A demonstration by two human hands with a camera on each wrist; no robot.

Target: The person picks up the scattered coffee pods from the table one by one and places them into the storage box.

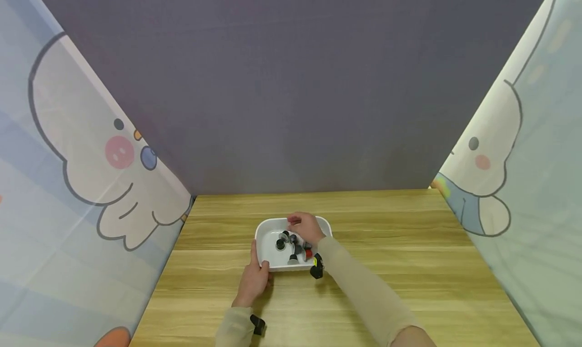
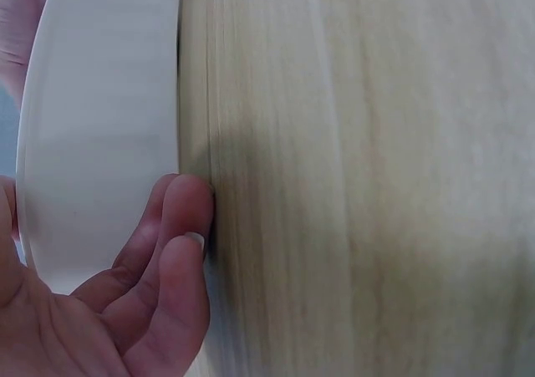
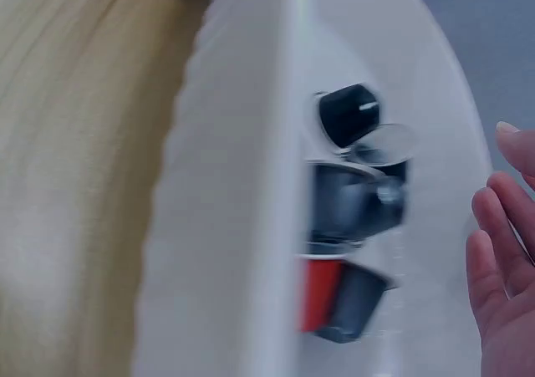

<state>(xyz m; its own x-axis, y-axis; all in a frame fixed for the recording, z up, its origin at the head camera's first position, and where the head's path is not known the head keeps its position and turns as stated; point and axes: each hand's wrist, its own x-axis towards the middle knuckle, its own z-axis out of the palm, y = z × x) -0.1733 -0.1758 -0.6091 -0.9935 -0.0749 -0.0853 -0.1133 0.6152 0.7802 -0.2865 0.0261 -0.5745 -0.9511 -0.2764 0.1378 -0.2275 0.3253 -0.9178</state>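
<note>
A white rectangular basin (image 1: 291,268) with rounded corners holds several coffee capsules, most of them black or dark grey. One red capsule (image 1: 308,254) lies toward the basin's right front. A black capsule (image 3: 349,115) shows clearly in the right wrist view, beside capsules blurred together. My left hand (image 1: 253,281) grips the front left corner of the basin, thumb over the rim and fingers (image 2: 185,206) curled against the outer wall. Above the basin's far rim hovers my right hand (image 1: 306,228), its fingers loosely bent and nothing visible in them.
The basin stands on a wood-grain table (image 1: 386,226). A grey wall panel (image 1: 295,94) rises behind the table's back edge. Curtains with cartoon animals flank both sides (image 1: 91,160). Each wrist carries a small black camera (image 1: 317,266).
</note>
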